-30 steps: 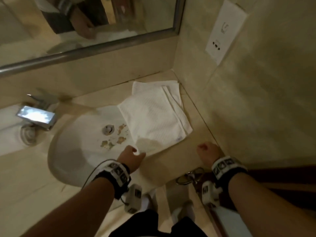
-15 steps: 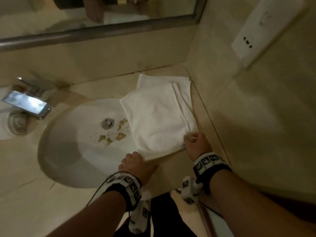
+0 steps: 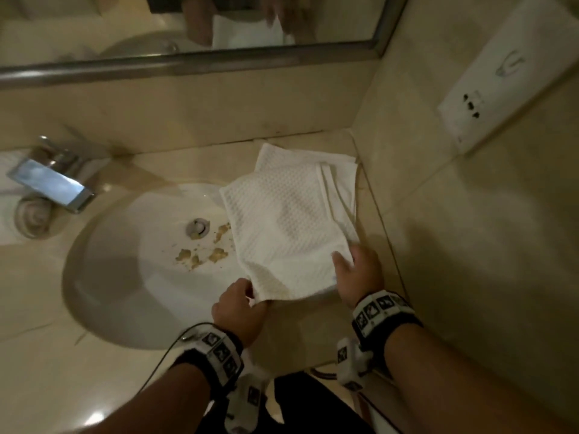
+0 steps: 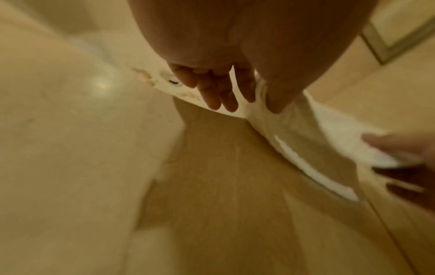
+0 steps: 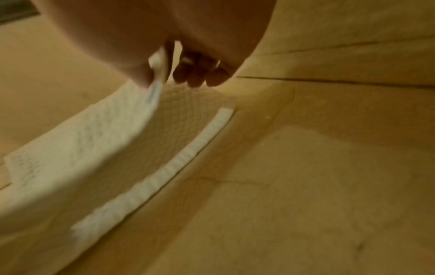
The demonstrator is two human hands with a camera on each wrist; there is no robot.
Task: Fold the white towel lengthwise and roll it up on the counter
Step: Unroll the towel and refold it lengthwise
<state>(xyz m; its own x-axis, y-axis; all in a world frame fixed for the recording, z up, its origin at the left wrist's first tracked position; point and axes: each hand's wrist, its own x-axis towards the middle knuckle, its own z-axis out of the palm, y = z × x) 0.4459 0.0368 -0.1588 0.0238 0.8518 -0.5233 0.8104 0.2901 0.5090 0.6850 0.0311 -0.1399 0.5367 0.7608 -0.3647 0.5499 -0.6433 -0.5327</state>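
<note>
The white waffle-weave towel (image 3: 282, 220) lies folded on the beige stone bench (image 3: 313, 327) in the corner beside the tiled wall, its left edge overhanging the white oval basin (image 3: 131, 277). The left hand (image 3: 239, 308) pinches the near-left corner of the top layer between thumb and forefinger, its other fingers loose. The right hand (image 3: 357, 274), which a second ago hung closed and apart near the bench edge, now pinches the near-right corner of that layer. The near edge has lifted off the bench, while a lower layer with a plain hem stays flat beneath. Both near corners are therefore secured, and the towel is probably ready to be opened or re-laid for the lengthwise fold. No rolling has begun. Brown debris (image 3: 203, 252) lies in the basin close to the overhanging edge; contact there could soil the fabric.
</note>
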